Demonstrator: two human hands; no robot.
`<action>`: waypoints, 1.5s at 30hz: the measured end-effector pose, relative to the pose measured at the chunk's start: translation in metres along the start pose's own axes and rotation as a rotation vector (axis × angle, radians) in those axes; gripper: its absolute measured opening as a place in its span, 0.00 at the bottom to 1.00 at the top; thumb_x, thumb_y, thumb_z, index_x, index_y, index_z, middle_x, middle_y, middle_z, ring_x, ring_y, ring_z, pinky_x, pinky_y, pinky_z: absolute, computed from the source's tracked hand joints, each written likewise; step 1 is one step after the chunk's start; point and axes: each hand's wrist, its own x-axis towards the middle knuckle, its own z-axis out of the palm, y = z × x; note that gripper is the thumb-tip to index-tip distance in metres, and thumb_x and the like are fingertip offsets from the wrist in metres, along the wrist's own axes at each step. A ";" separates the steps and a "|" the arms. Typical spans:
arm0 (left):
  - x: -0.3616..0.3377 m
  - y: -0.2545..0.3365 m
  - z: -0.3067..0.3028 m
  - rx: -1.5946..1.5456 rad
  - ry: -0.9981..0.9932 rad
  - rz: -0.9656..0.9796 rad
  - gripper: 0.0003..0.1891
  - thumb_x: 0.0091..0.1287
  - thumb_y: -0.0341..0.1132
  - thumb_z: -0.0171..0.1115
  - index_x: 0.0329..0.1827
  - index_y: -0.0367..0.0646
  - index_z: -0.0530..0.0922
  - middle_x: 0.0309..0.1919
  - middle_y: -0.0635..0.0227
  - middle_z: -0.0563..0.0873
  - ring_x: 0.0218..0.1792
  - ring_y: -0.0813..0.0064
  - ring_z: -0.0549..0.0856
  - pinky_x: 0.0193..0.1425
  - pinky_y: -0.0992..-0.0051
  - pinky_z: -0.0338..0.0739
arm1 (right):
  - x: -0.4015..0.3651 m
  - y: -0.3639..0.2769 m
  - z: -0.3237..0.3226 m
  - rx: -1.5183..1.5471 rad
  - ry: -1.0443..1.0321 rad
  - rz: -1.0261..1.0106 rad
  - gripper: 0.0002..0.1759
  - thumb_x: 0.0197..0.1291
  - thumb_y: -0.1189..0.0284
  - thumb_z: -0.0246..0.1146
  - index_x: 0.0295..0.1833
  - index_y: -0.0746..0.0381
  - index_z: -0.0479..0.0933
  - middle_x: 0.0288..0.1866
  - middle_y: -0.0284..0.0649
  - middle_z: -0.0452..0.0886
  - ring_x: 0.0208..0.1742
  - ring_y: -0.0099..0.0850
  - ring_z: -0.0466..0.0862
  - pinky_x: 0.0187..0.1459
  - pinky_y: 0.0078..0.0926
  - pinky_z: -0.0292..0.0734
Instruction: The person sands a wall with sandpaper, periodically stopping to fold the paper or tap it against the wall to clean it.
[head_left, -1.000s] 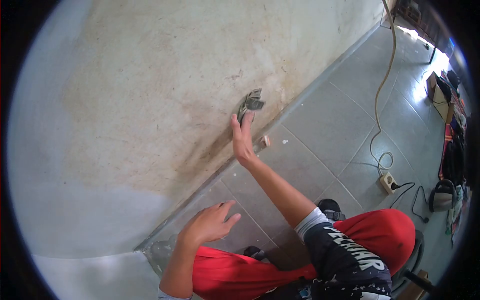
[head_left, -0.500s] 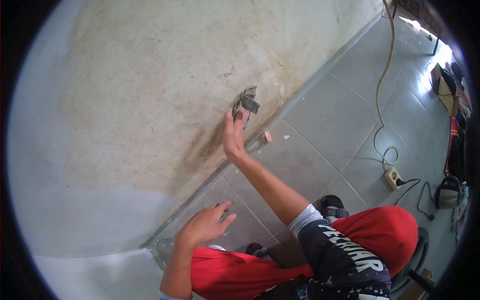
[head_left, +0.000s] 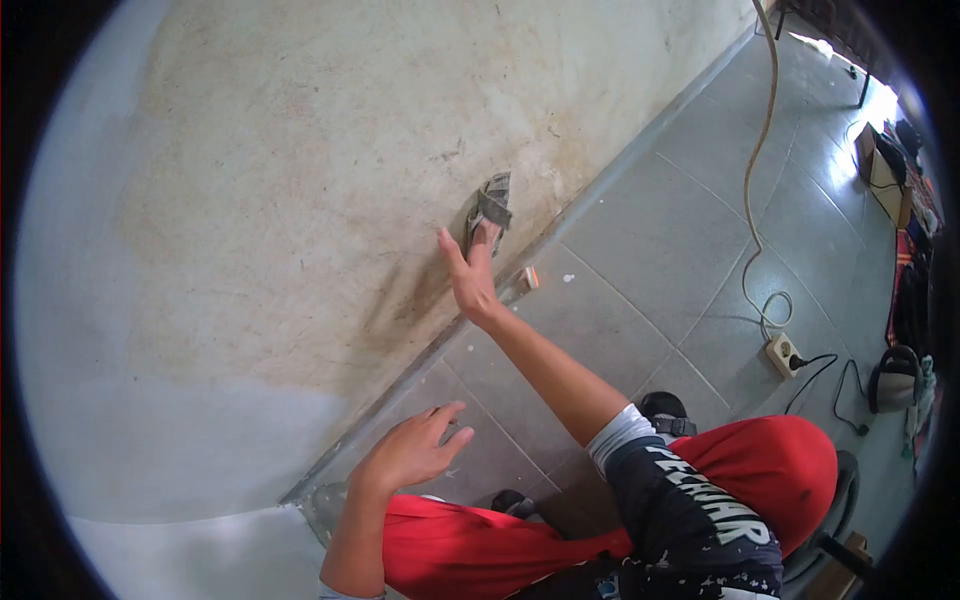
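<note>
My right hand [head_left: 473, 280] presses a worn, folded piece of grey sandpaper [head_left: 492, 203] flat to the stained wall [head_left: 300, 220], low down near the floor. The fingers are tucked under the sandpaper's loose strip, and the thumb sticks out to the left, apart from it. Nothing is in my left hand [head_left: 412, 447]; it hovers open above the floor near my red-clad knee, its fingers loosely bent and apart.
A small orange-and-white block [head_left: 528, 278] lies at the wall's foot on grey floor tiles [head_left: 610, 320]. On the right are a power strip [head_left: 783, 355] with a long cable [head_left: 757, 180], a grey-and-black appliance [head_left: 893, 380] and a cardboard box [head_left: 883, 180].
My right thumb has swung away from the sandpaper to the left, and the sandpaper has shifted only slightly on the wall. My left hand stays in place.
</note>
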 end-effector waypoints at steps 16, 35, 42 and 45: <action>-0.018 0.005 0.000 0.011 -0.030 -0.094 0.28 0.76 0.51 0.54 0.72 0.44 0.72 0.65 0.47 0.79 0.65 0.47 0.79 0.69 0.58 0.73 | -0.017 -0.009 0.004 -0.053 -0.024 0.037 0.66 0.65 0.32 0.55 0.83 0.73 0.32 0.87 0.58 0.27 0.87 0.47 0.31 0.83 0.41 0.30; -0.034 -0.028 0.007 0.065 -0.001 -0.127 0.28 0.76 0.51 0.55 0.71 0.41 0.72 0.61 0.47 0.82 0.60 0.52 0.83 0.65 0.61 0.76 | 0.115 0.008 -0.089 0.013 0.221 0.146 0.57 0.74 0.36 0.42 0.82 0.74 0.34 0.86 0.61 0.30 0.87 0.49 0.30 0.84 0.40 0.27; -0.008 0.002 0.000 0.137 0.030 -0.058 0.28 0.76 0.51 0.55 0.71 0.41 0.72 0.62 0.48 0.82 0.62 0.50 0.81 0.67 0.60 0.74 | -0.022 0.012 0.016 -0.212 0.026 -0.039 0.58 0.73 0.37 0.47 0.82 0.74 0.30 0.86 0.62 0.26 0.87 0.52 0.29 0.83 0.46 0.28; -0.003 0.007 0.001 -0.001 -0.034 -0.035 0.27 0.76 0.50 0.56 0.71 0.42 0.72 0.62 0.48 0.81 0.63 0.49 0.80 0.68 0.60 0.74 | -0.026 0.020 0.011 -0.340 -0.034 -0.128 0.60 0.72 0.38 0.49 0.82 0.74 0.29 0.86 0.62 0.26 0.87 0.54 0.29 0.83 0.49 0.30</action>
